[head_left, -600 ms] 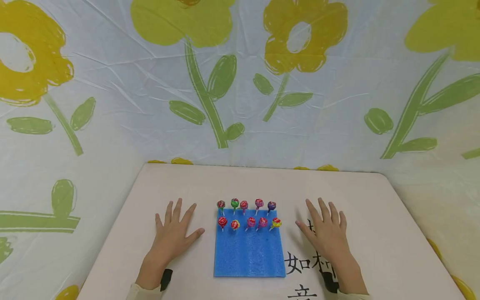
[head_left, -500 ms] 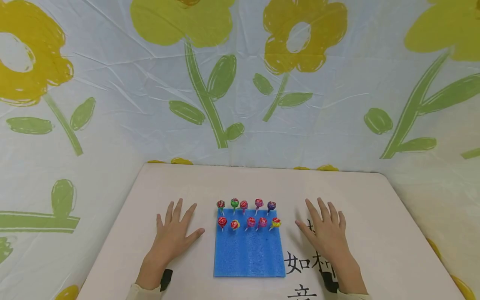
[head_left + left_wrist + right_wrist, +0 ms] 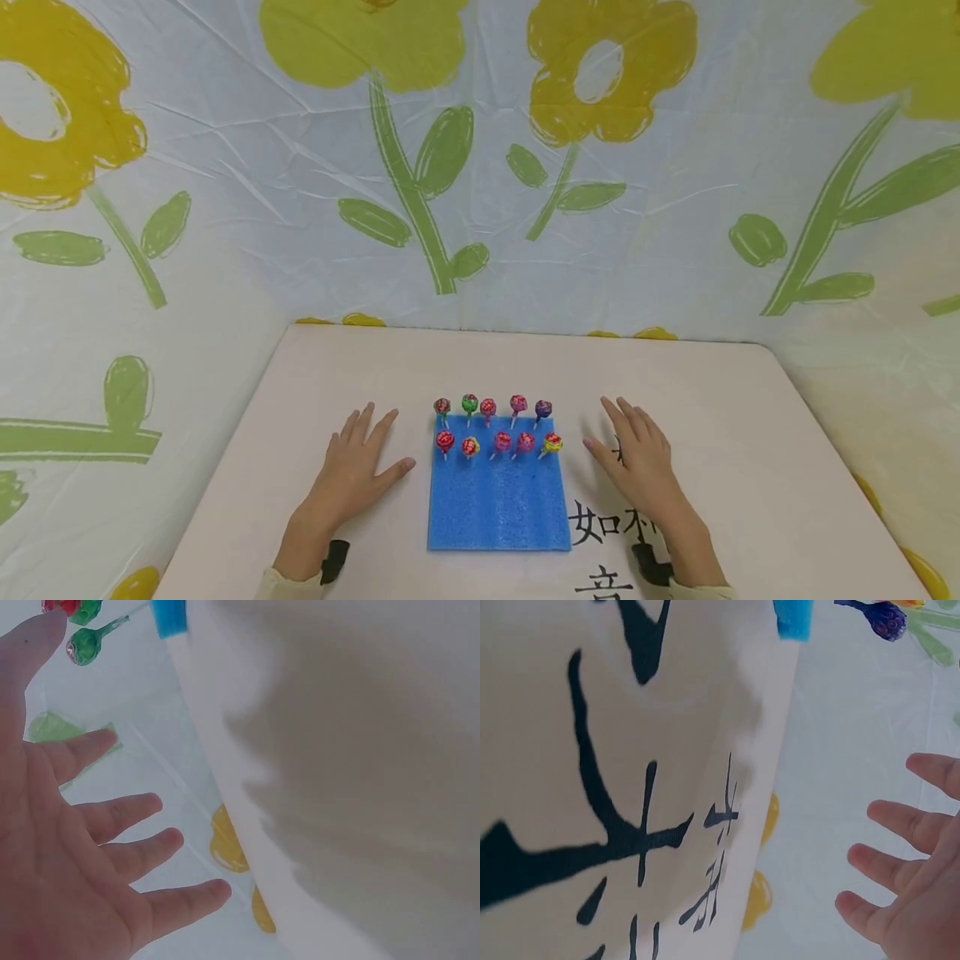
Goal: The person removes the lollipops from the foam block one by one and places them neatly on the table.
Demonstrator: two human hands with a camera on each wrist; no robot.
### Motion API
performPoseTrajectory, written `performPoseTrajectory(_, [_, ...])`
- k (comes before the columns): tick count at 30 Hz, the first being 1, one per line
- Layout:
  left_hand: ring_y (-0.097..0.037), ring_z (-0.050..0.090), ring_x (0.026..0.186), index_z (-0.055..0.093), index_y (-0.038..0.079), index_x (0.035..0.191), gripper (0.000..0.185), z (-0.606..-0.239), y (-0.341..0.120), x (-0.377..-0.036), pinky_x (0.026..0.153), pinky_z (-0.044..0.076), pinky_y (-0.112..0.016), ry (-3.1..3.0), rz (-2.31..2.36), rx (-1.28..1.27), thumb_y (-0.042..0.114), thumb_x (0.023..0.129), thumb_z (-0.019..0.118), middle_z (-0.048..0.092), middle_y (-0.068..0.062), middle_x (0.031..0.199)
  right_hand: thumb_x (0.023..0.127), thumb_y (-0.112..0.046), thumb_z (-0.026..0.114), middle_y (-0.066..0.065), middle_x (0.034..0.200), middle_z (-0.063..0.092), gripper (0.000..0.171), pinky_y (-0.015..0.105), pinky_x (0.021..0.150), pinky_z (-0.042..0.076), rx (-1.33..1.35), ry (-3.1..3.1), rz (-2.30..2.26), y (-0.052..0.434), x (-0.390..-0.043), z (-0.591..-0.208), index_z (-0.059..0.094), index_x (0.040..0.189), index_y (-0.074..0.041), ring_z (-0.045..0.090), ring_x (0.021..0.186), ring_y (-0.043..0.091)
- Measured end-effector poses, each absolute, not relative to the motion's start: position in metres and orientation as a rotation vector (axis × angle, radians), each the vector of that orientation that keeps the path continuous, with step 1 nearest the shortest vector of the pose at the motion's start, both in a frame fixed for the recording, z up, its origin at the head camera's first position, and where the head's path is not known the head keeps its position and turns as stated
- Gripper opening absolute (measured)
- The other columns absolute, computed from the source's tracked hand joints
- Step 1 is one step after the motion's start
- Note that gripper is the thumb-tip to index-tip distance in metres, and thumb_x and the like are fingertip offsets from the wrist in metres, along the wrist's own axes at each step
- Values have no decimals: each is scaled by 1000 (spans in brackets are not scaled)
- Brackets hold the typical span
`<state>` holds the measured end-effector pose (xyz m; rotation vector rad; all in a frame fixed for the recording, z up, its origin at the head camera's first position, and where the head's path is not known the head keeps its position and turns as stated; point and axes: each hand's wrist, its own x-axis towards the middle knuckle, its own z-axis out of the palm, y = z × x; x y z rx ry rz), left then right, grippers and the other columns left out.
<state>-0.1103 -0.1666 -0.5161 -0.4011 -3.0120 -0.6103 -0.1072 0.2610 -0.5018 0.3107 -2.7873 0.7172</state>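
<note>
A blue foam board lies on the table, with several wrapped lollipops standing in it by their sticks in two rows along its far half. One in the back row is a purple lollipop; a yellow-and-red lollipop ends the front row on the right. To the left of the board is my left hand, fingers spread, holding nothing. My right hand is on the other side, its fingers extended and its grasp free of any object. In the left wrist view, a green lollipop shows beyond the thumb.
The pale table carries black brush-style characters right of the board, partly under my right arm. A white cloth printed with yellow flowers and green leaves encloses the back and sides.
Both hands have shifted slightly inward toward the board, and their fingers have drawn a little closer together. The board and lollipops stay where they were.
</note>
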Motion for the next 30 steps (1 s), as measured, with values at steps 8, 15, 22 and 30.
performPoseTrajectory(8, [-47, 21, 146, 36, 16, 156, 83, -520, -158, -108, 107, 21, -73, -3068, -769, -449, 64, 92, 59, 27, -23, 160, 99, -33, 64, 25, 152, 36, 65, 77, 101, 23, 327, -2769, 926, 254, -107, -504, 38, 153, -8, 28, 138, 51])
performPoseTrajectory(15, [-46, 21, 146, 37, 17, 156, 81, -524, -148, -103, 108, 23, -71, -3080, -788, -515, 61, 92, 61, 28, -22, 159, 102, -27, 60, 21, 154, 38, 59, 72, 103, 30, 349, -2723, 1154, 245, -107, -506, 38, 153, -8, 31, 141, 46])
performPoseTrajectory(22, [-45, 18, 147, 38, 19, 155, 78, -529, -137, -99, 108, 20, -73, -3116, -806, -552, 58, 92, 63, 27, -21, 160, 103, -27, 60, 16, 153, 42, 56, 68, 105, 32, 342, -2692, 1338, 236, -107, -507, 39, 153, -12, 36, 139, 41])
performPoseTrajectory(30, [-47, 18, 146, 40, 22, 155, 77, -530, -133, -96, 108, 17, -74, -3193, -723, -544, 59, 91, 64, 25, -22, 160, 101, -19, 62, 16, 145, 51, 53, 62, 105, 37, 343, -2597, 1689, 229, -107, -511, 42, 150, -15, 45, 134, 39])
